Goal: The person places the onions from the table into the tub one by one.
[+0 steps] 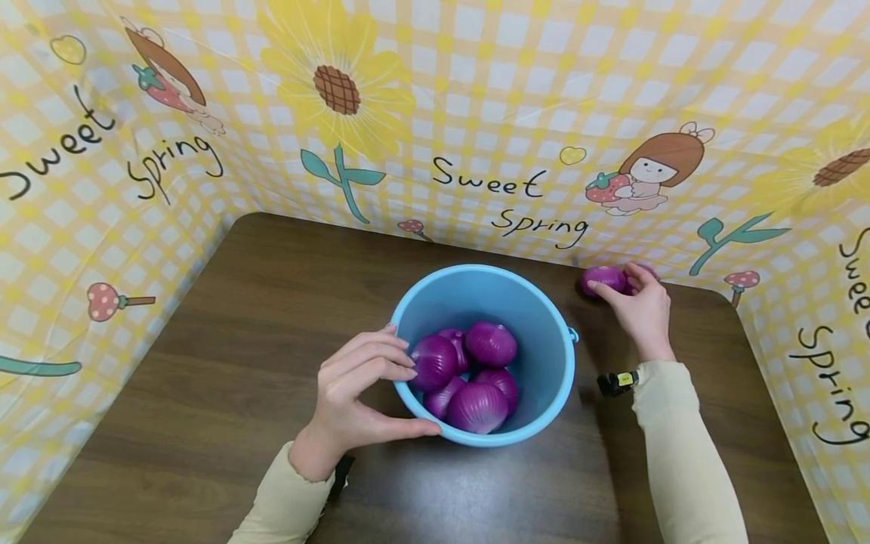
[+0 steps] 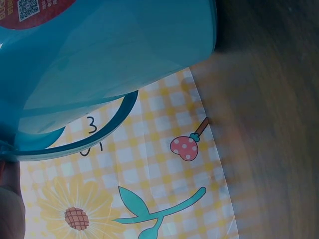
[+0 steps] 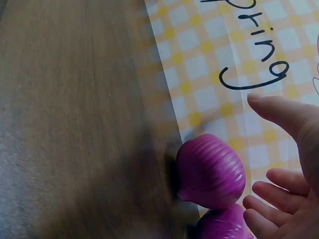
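A light blue bucket (image 1: 544,423) stands on the table with several purple onions (image 1: 478,408) inside. My left hand (image 1: 356,393) holds the bucket's left side, fingers over the rim and thumb along the front of it. Against the back cloth, to the right of the bucket, two more onions lie side by side. My right hand (image 1: 639,306) is over this pair, its thumb in front of the left onion (image 1: 603,280). The right wrist view shows the thumb and fingers spread apart, fingertips right beside the nearer onion (image 3: 212,172) and the lower onion (image 3: 224,224).
Yellow checked cloth (image 1: 476,98) with printed flowers and lettering rises around the dark wooden table (image 1: 204,378). The bucket's handle (image 2: 99,142) hangs at its side in the left wrist view. Each wrist wears a dark strap; the right strap (image 1: 617,382) is plainly seen.
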Demonstrator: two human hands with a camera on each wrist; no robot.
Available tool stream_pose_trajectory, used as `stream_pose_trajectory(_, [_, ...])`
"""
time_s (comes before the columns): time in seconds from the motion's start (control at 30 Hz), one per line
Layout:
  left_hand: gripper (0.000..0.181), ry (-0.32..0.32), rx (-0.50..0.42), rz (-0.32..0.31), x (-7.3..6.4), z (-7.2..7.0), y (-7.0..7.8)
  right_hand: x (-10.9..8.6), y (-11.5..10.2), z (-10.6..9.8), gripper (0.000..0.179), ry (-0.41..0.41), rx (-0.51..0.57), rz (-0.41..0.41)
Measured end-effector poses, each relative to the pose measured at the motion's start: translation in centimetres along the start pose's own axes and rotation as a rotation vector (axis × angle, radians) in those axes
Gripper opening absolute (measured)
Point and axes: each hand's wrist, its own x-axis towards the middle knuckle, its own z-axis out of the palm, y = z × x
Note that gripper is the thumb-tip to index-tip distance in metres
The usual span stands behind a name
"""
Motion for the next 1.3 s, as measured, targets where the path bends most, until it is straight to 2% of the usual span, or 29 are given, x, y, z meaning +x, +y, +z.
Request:
stream_pose_trajectory(0.47, [0.055, 0.002, -0.002, -0.001, 0.0, 0.1, 0.0, 1.2, -0.3, 0.2, 0.084, -0.010, -0.143, -0.049])
stream_pose_trajectory(0.7, [0.055, 0.008, 0.000, -0.002, -0.1, 0.1, 0.0, 1.7, 0.1, 0.6, 0.084, -0.060, -0.203, -0.041])
stream_pose_trajectory(0.9, [0.055, 0.006, 0.000, -0.007, -0.1, 0.2, 0.0, 1.6, 0.3, 0.7, 0.085, -0.082, -0.214, -0.036])
stream_pose_trajectory(1.1, [0.055, 0.008, 0.001, -0.005, -0.1, 0.1, 0.0, 1.5, 0.3, 0.7, 0.087, -0.084, -0.208, -0.098])
stream_pose_trajectory(1.3, [0.055, 0.009, 0.000, -0.002, -0.1, 0.1, 0.0, 1.5, 0.4, 1.0, 0.068, -0.105, -0.216, -0.167])
